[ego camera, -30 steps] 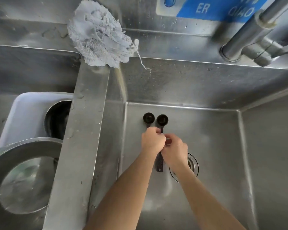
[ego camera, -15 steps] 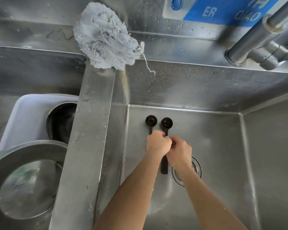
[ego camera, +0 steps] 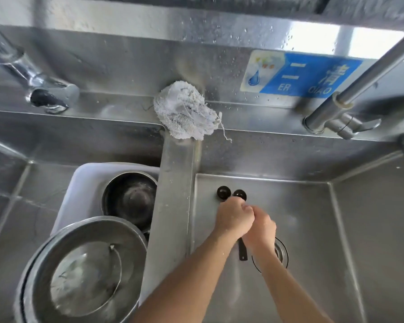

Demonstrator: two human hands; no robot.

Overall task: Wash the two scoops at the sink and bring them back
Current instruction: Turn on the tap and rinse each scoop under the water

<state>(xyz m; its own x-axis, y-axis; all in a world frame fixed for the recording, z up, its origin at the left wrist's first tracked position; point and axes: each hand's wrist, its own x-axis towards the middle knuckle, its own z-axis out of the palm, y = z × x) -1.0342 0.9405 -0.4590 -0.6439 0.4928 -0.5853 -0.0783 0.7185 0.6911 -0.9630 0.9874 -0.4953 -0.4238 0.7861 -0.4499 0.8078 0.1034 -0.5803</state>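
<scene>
Black scoops [ego camera: 224,192] are grasped together by their handles in the left grip [ego camera: 234,217], just right of the frame's centre, its fingers curled round them. Their two round bowls show side by side above the knuckles, and one handle end shows below. The right grip [ego camera: 261,228] is pressed against the left and clenched over the same handles. Both are held low in the right sink basin [ego camera: 313,229], beside its drain [ego camera: 282,254]. A frayed grey cloth [ego camera: 184,110] is draped on the steel divider [ego camera: 173,206] above. At lower left, a white tub [ego camera: 79,185] with a steel bowl [ego camera: 86,271] is seen. A tap [ego camera: 331,117] stands at upper right, below a blue sign [ego camera: 301,75].
</scene>
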